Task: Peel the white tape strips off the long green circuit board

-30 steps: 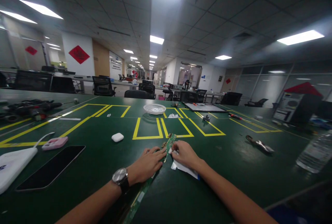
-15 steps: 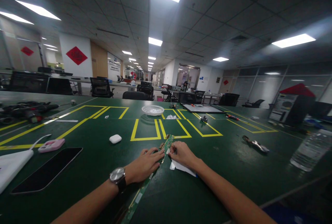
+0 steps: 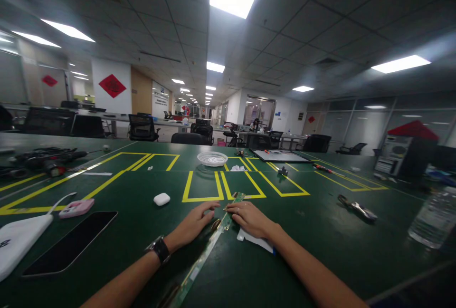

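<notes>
A long, narrow green circuit board (image 3: 194,272) runs diagonally across the table in front of me, with small brownish flex pieces along its left edge. My right hand (image 3: 251,218) lies over its far part, fingers curved across the board and gripping it; the thumb is hidden. Just left of the board is my left hand (image 3: 194,222), its thumb and forefinger apart and holding nothing. A wristwatch (image 3: 158,249) is on the left wrist. Under the right wrist lies a white sheet or wrapper (image 3: 257,240) with a blue edge.
Beyond the hands stands a white round basket (image 3: 212,158) among yellow tape markings. On the left lie a phone (image 3: 73,244), a pink case (image 3: 76,208) and a white earbud case (image 3: 161,199). Pliers-like tool (image 3: 358,209) and a water bottle (image 3: 432,217) are on the right.
My left hand has come off the board and opened beside it. My right hand has gone from a pinch at the board's right edge to fingers laid across it.
</notes>
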Action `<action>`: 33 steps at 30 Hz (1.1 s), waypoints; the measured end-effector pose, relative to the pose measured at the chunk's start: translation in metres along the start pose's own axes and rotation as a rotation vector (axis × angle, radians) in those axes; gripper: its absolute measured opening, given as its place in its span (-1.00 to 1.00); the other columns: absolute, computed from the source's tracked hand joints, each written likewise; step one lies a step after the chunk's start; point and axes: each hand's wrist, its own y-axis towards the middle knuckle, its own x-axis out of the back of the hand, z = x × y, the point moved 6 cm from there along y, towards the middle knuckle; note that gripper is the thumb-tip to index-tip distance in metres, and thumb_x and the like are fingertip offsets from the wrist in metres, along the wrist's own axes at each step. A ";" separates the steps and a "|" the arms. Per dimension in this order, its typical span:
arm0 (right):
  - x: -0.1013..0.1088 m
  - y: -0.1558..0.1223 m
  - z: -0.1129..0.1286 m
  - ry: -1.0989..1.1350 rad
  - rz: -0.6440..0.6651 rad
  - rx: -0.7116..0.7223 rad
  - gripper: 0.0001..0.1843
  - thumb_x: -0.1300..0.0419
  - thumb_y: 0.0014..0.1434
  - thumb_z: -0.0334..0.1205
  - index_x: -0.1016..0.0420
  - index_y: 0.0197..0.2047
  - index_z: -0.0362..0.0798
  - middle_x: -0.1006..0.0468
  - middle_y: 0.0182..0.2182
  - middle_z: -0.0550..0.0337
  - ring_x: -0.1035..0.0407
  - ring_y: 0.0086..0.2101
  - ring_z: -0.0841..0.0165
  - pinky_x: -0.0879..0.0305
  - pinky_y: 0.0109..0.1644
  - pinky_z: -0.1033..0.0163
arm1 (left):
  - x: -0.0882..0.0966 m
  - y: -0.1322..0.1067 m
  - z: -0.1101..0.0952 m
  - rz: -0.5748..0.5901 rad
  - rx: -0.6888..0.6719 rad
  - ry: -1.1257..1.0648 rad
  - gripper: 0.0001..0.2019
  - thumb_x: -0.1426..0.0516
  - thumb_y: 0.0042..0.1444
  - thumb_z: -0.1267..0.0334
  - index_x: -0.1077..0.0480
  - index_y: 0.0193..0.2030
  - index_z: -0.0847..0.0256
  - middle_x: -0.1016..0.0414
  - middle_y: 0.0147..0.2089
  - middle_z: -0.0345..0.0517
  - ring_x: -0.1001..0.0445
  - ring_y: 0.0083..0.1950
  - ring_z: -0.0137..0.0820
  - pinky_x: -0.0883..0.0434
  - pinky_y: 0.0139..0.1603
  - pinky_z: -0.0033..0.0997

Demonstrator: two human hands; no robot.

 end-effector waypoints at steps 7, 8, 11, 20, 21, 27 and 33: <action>0.018 -0.029 -0.089 -0.288 -0.037 -0.572 -0.52 0.18 0.43 -0.11 -0.49 0.10 -0.05 -0.47 0.14 -0.02 -0.29 0.16 0.19 -0.03 0.28 -0.02 | 0.004 -0.007 -0.009 -0.040 -0.119 0.293 -0.69 0.05 0.37 0.25 -0.36 0.16 0.12 -0.35 0.29 -0.04 -0.30 0.29 -0.23 -0.25 0.30 -0.09; 0.022 -0.036 -0.099 -0.320 -0.045 -0.656 -0.51 0.19 0.43 -0.09 -0.50 0.09 -0.06 -0.48 0.13 -0.04 -0.31 0.15 0.17 -0.04 0.27 -0.05 | 0.002 -0.009 -0.012 -0.020 -0.151 0.362 -0.70 0.04 0.36 0.28 -0.36 0.16 0.12 -0.35 0.28 -0.05 -0.30 0.29 -0.22 -0.26 0.28 -0.09; 0.030 -0.052 -0.113 -0.350 -0.064 -0.819 -0.47 0.21 0.42 -0.04 -0.48 0.09 -0.08 -0.42 0.17 -0.11 -0.30 0.14 0.11 -0.06 0.24 -0.13 | -0.009 -0.012 -0.019 0.056 -0.239 0.521 -0.70 0.00 0.33 0.33 -0.36 0.15 0.10 -0.36 0.27 -0.06 -0.31 0.26 -0.19 -0.28 0.22 -0.08; 0.018 -0.058 -0.117 -0.242 0.017 -0.906 -0.24 0.23 0.34 0.21 -0.15 0.37 -0.15 -0.06 0.38 -0.18 0.07 0.34 -0.01 0.13 0.30 -0.27 | -0.011 -0.013 -0.024 0.080 -0.234 0.552 -0.72 0.00 0.36 0.27 -0.35 0.16 0.10 -0.41 0.20 -0.07 -0.36 0.18 -0.22 -0.28 0.14 -0.18; 0.017 -0.059 -0.119 -0.228 0.027 -0.907 -0.21 0.24 0.34 0.23 -0.12 0.39 -0.15 -0.02 0.39 -0.18 0.11 0.36 -0.01 0.15 0.31 -0.27 | -0.011 -0.013 -0.024 0.088 -0.228 0.551 -0.72 -0.01 0.36 0.28 -0.35 0.16 0.10 -0.42 0.19 -0.08 -0.36 0.17 -0.22 -0.28 0.13 -0.18; 0.022 -0.060 -0.122 -0.205 -0.017 -0.846 -0.40 0.27 0.40 0.08 -0.34 0.24 -0.01 -0.25 0.29 -0.09 -0.08 0.28 0.05 0.00 0.24 -0.18 | -0.012 -0.013 -0.024 0.088 -0.237 0.547 -0.73 0.01 0.38 0.26 -0.35 0.15 0.10 -0.42 0.17 -0.08 -0.37 0.15 -0.24 -0.28 0.12 -0.21; 0.039 -0.062 -0.121 -0.250 -0.121 -0.818 -0.45 0.30 0.43 -0.06 -0.47 0.09 -0.01 -0.44 0.12 -0.05 -0.27 0.14 0.16 -0.14 0.17 0.00 | -0.011 -0.013 -0.024 0.079 -0.237 0.553 -0.74 0.00 0.37 0.25 -0.36 0.14 0.10 -0.42 0.17 -0.07 -0.37 0.15 -0.22 -0.29 0.12 -0.19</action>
